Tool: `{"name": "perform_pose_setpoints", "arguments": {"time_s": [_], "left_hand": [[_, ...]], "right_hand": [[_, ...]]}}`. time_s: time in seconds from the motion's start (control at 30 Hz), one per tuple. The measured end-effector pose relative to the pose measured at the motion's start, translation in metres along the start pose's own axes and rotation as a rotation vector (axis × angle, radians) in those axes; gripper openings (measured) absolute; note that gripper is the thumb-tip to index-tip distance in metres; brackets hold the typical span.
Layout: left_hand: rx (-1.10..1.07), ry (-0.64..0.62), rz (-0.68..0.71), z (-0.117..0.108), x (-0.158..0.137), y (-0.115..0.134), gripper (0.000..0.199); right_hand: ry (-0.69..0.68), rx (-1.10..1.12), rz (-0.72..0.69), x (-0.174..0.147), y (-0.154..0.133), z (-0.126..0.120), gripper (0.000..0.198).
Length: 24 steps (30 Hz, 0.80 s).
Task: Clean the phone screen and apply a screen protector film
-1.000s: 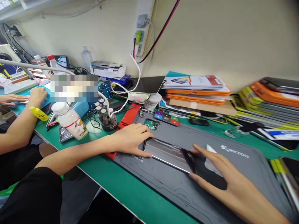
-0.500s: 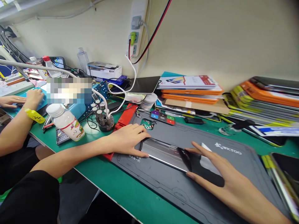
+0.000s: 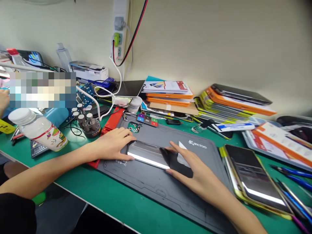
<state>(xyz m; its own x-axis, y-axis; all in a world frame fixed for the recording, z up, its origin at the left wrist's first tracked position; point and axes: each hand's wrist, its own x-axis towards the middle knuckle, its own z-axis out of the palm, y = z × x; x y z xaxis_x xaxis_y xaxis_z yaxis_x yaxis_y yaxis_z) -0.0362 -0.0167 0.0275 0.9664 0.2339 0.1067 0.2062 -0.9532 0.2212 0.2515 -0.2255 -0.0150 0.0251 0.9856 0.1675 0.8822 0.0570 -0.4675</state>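
White bottle laid near desk left edge. Left hand pressed flat, fingers spread, on phone left end. Phone laid on grey mat, mid-desk. Right hand spread open, black film pinned at phone right end.

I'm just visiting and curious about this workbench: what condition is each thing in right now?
Glossy flat phone: lying on the grey work mat, screen dark.
Left hand: flat, pressing the phone's left end.
Right hand: fingers spread over a black cloth on the phone's right end.
White plastic bottle: lying on its side, capped.
Green plug: plugged into the wall strip.
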Motion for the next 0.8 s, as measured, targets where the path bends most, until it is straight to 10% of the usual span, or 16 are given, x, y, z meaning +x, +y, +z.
{"name": "perform_pose_setpoints", "arguments": {"time_s": [0.8], "left_hand": [[-0.002,-0.043,-0.007,-0.0055,0.0031,-0.002,0.063]], "right_hand": [[-0.011,0.047,0.007,0.0029,-0.0063,-0.0068,0.078]]}}
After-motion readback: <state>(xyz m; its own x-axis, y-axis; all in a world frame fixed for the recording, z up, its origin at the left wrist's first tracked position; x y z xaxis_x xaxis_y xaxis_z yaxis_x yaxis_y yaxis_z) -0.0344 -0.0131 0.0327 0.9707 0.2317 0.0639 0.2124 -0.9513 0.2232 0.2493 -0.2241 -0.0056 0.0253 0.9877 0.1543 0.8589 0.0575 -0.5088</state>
